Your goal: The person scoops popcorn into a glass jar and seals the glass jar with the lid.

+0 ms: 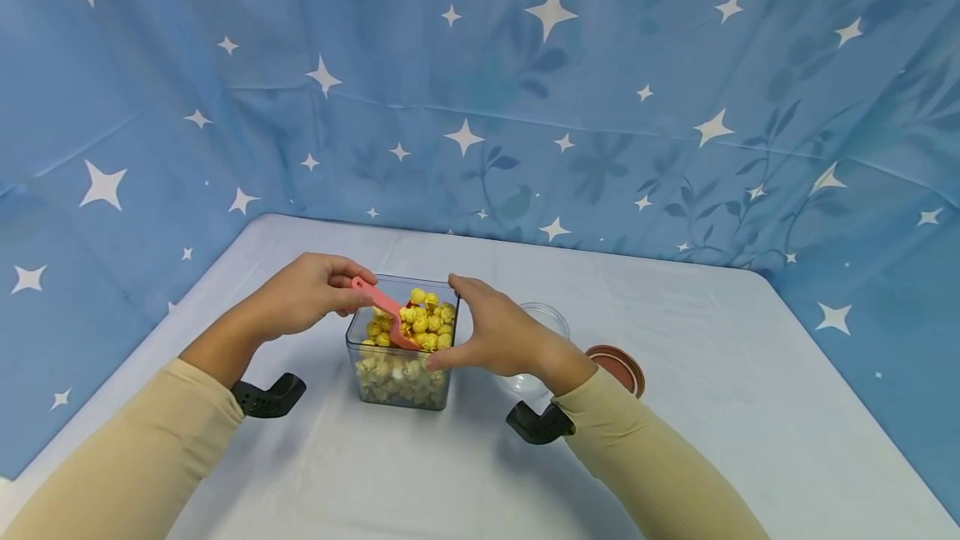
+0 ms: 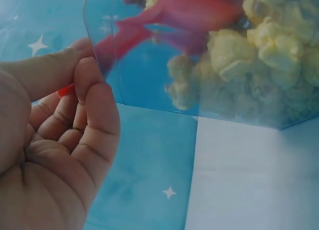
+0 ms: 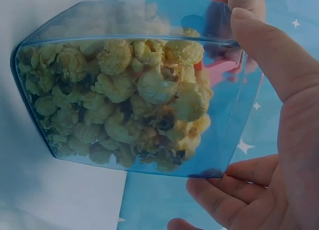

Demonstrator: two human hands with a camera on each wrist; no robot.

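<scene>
A clear square box (image 1: 352, 338) filled partway with yellow popcorn (image 1: 425, 323) stands near the middle of the table. My left hand (image 1: 311, 294) pinches the handle end of a pink scoop (image 1: 384, 302) at the box's left rim. The scoop's head lies down among the popcorn, seen through the wall in the left wrist view. On the box's right side, my right hand (image 1: 501, 330) grips the upper edge, its thumb at the front corner and its fingers at the back one. The right wrist view shows this thumb (image 3: 269, 45) and the fingertips spanning the clear wall.
Partly hidden behind my right hand and wrist is a clear round container (image 1: 553, 317). A reddish-brown round lid (image 1: 618, 369) lies to its right on the white-covered table (image 1: 720, 407). A blue starry curtain (image 1: 480, 90) stands behind the table.
</scene>
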